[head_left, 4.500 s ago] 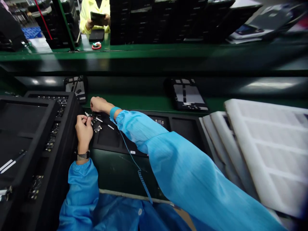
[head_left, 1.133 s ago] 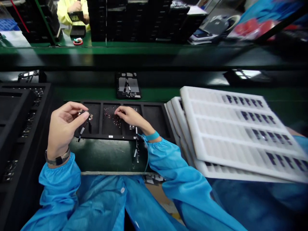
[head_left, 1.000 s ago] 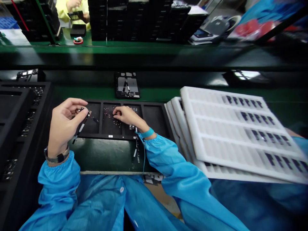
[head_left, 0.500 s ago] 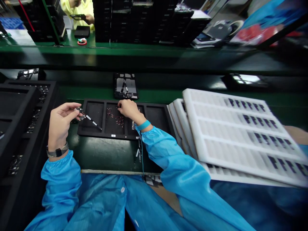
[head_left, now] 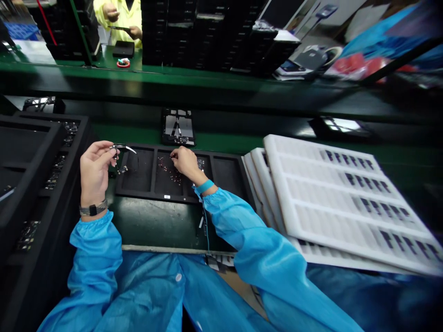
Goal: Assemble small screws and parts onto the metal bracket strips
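Left hand (head_left: 95, 168), one: at the left end of the tray, thumb and fingers pinching the board; dark watch at the wrist.

Board (head_left: 122, 170), one: small, in the left grip, above the tray's left end; a pale strip (head_left: 130, 149) curves out to the right, a populated piece hangs below the fingers.

Right hand (head_left: 186, 162), one: over the tray's second compartment from left, fingertips drawn close together; cannot tell whether they pinch a part. Blue wristband (head_left: 205, 187) with thin cord running to the near side.

Tray (head_left: 138, 192), black, one: flat on the tabletop (head_left: 152, 226), four compartments visible side by side; white label on the near rim.

Small parts (head_left: 176, 177), many: reddish and pale, scattered in the second compartment, beneath and beside the right hand.

Device (head_left: 178, 125), one: dark frame, grey panels, just beyond the tray's far edge.

White trays (head_left: 314, 221), stacked unevenly at right; topmost carries four rows of dark pieces.

Dark trays (head_left: 51, 127), stacked at left, with boards in compartments.

Co-worker (head_left: 124, 18), one: yellow garment, far left, a flat dark item in one hand.
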`<action>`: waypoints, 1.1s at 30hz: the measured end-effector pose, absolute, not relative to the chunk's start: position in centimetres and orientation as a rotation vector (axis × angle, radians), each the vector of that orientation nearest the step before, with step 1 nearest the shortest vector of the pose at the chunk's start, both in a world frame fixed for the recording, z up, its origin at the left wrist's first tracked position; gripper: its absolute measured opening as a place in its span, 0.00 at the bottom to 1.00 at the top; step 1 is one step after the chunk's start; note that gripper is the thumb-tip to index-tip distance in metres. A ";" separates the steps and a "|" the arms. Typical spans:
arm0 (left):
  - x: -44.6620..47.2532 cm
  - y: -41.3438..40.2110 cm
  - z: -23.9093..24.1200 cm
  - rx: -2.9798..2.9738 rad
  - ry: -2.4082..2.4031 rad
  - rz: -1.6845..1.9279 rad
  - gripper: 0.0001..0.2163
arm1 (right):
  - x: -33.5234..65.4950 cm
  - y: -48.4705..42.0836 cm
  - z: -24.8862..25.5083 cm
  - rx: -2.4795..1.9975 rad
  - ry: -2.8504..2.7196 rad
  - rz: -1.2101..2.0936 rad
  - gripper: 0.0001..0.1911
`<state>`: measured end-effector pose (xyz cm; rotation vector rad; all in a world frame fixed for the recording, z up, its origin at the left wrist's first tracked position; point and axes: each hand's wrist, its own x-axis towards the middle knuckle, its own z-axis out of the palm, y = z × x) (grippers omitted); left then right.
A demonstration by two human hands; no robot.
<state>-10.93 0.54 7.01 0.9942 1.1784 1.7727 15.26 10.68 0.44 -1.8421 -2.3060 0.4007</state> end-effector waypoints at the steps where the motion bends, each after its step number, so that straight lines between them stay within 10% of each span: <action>1: -11.0 0.7 6.6 0.968 1.163 1.778 0.11 | 15.3 10.8 0.3 -1.840 -2.307 0.407 0.13; 33: -10.4 1.3 4.6 0.878 1.056 1.670 0.12 | 15.2 10.5 -0.3 -1.882 -2.325 0.374 0.10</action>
